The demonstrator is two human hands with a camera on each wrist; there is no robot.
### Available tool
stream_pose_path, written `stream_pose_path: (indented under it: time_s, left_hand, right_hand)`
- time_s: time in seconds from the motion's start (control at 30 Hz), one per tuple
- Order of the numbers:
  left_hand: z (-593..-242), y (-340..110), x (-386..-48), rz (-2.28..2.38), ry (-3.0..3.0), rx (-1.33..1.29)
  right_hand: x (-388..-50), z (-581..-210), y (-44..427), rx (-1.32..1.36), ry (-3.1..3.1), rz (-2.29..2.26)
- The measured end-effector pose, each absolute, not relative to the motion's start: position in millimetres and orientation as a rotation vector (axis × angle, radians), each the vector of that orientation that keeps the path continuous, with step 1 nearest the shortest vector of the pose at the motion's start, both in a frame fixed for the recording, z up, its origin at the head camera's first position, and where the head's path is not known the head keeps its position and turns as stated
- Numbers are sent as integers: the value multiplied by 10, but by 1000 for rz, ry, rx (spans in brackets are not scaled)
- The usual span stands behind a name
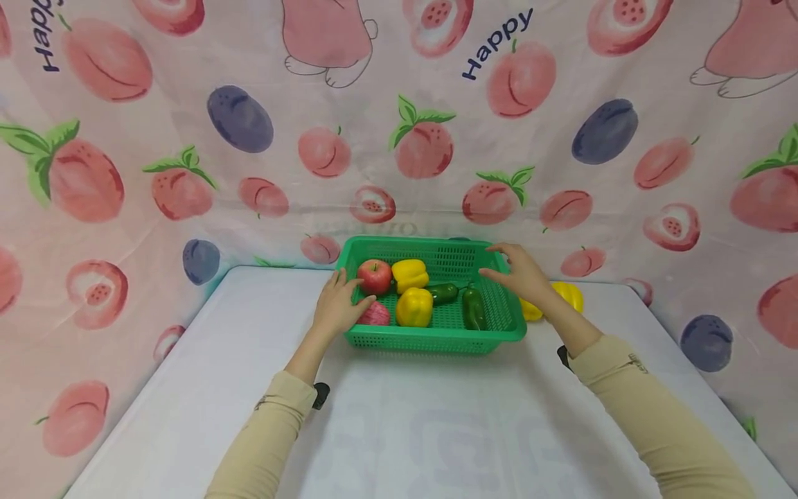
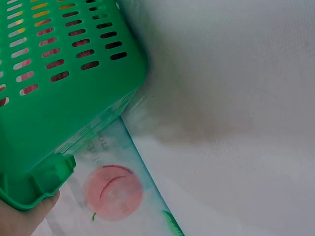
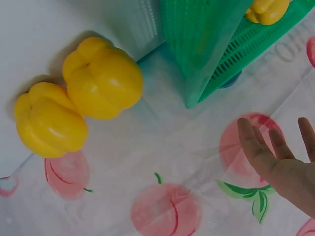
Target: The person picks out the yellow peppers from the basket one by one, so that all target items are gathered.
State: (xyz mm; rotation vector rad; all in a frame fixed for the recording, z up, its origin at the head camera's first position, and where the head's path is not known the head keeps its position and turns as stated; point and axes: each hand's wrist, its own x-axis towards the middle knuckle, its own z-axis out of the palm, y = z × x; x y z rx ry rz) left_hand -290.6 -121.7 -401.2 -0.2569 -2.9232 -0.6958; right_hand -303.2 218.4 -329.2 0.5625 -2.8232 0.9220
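Observation:
A green plastic basket [image 1: 430, 334] stands on the white table near the back wall. Inside lie a red apple [image 1: 374, 277], two yellow bell peppers [image 1: 414, 308], two dark green peppers [image 1: 474, 309] and a pink, streaked round thing [image 1: 375, 314], partly covered by a hand. At the basket's left rim is my left hand [image 1: 337, 305], its fingers loosely spread, thumb and a finger reaching over the inside. My right hand [image 1: 522, 277] hovers by the right rim, thumb and fingers apart and holding nothing. In the right wrist view, the right hand's fingers [image 3: 256, 147] are spread.
Two more yellow bell peppers [image 3: 103, 78] sit side by side on the table just right of the basket, partly behind the right forearm in the head view. A fruit-printed cloth [image 1: 436, 194] hangs behind and at both sides of the white table [image 1: 262, 326].

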Motion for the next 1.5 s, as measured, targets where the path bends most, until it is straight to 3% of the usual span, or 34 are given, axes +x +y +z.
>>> stream_pose_path:
  time_s: [1.5]
  left_hand:
    - [-4029,-1195,-2943,-708,-2909,-260]
  right_hand:
    - [-3500,-2989,1375,1158,-3185,810]
